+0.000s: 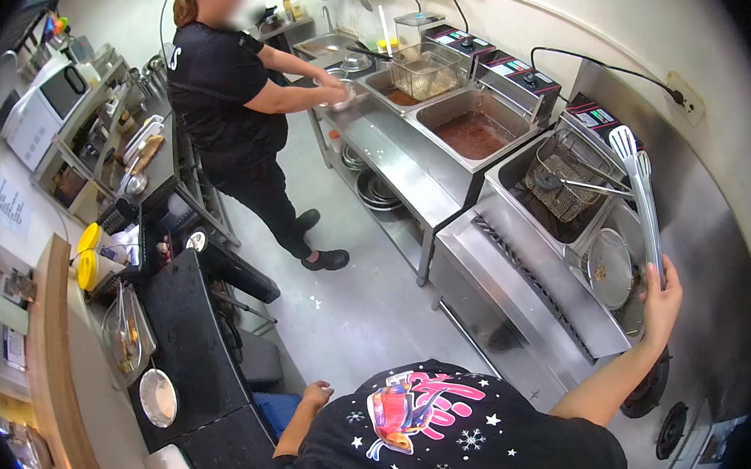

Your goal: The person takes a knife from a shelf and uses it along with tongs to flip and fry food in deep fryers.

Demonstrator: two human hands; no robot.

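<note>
My right hand (pixel 660 300) is closed round the lower end of a pair of metal tongs (pixel 643 205). Their slotted tips point up, beside the nearest fryer. Just left of the tongs, a wire fry basket (pixel 565 180) sits in that fryer's well. A round white strainer or dish (pixel 610 269), its kind unclear, lies in a metal pan near my right hand. My left hand (pixel 317 393) hangs low by my body, its fingers loosely bent and a little apart, with nothing seen in it. The nearest thing to it is the black counter (pixel 195 354).
A co-worker (pixel 228 96) in black stands at the far steel counter, both hands over a bowl (pixel 343 96). Two farther fryer wells (pixel 476 130) hold brownish oil, one with a basket (pixel 424 72). A foil tray (pixel 158 397) lies on the left counter. Grey floor (pixel 338 317) runs between the counters.
</note>
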